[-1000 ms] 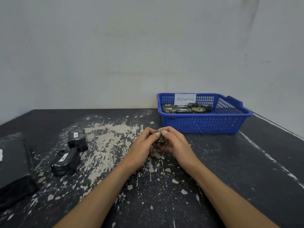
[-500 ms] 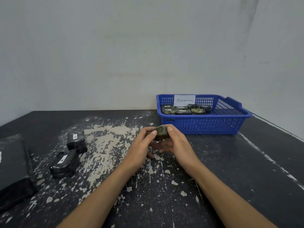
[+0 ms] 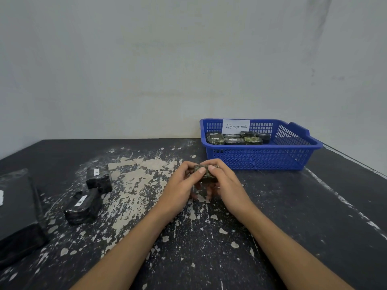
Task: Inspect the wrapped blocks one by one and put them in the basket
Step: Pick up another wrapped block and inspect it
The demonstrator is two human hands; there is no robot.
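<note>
**Block mid-check, held in both hands just in front of the basket**

The wrapped block (image 3: 206,174) is a small dark, mottled thing in shiny film. It's up off the table (image 3: 293,216), held between both hands just short of the blue basket (image 3: 261,160). The left hand (image 3: 180,185) and right hand (image 3: 228,185) are both curled around it, with the thumbs meeting on the near top face and the other fingers tucked underneath. It's a snug two-handed grip. My guess is this is the looking-it-over step, and the drop-off hasn't happened.

The basket has a paper tag reading "Abnormal" (image 3: 236,126), and a row of wrapped blocks (image 3: 234,140) is already packed along its back wall. Over on the left, two more blocks wait on the table, one further back (image 3: 98,180) and one nearer (image 3: 82,207), each with a white sticker. A bigger black package (image 3: 18,208) sits at the far left edge.

A few things could go wrong from here:
- The film looks slick, so turning the block with just the fingertips could let it squirt out onto the flaky tabletop.
- Handing it to one hand for the reach means a weaker grip right as it crosses the basket rim, and a clipped rim could knock it loose.
- The back row looks full, so dropping it on top might leave it tilted or make it tumble.
</note>
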